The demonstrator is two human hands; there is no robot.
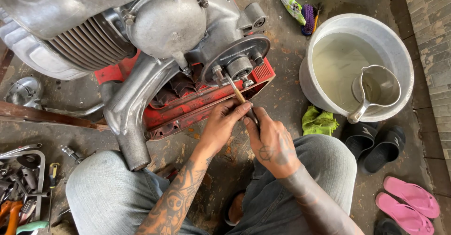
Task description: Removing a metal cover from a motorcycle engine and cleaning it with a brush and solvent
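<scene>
A silver scooter engine (155, 33) with cooling fins rests on a red crate (197, 101) on the floor. Both my hands hold a thin tool (235, 88) with a yellowish shaft, its tip against the round plate and hub (239, 66) on the engine's right side. My left hand (221, 124) pinches the shaft near its middle. My right hand (270, 141) grips the dark handle end just below. My knees in grey jeans frame the lower part of the view.
A large metal basin (401, 59) of water with a metal jug (376, 89) stands at right. A green rag (317, 121), black slippers (376, 143) and pink slippers (411, 202) lie near it. Loose hand tools (23, 188) lie at lower left.
</scene>
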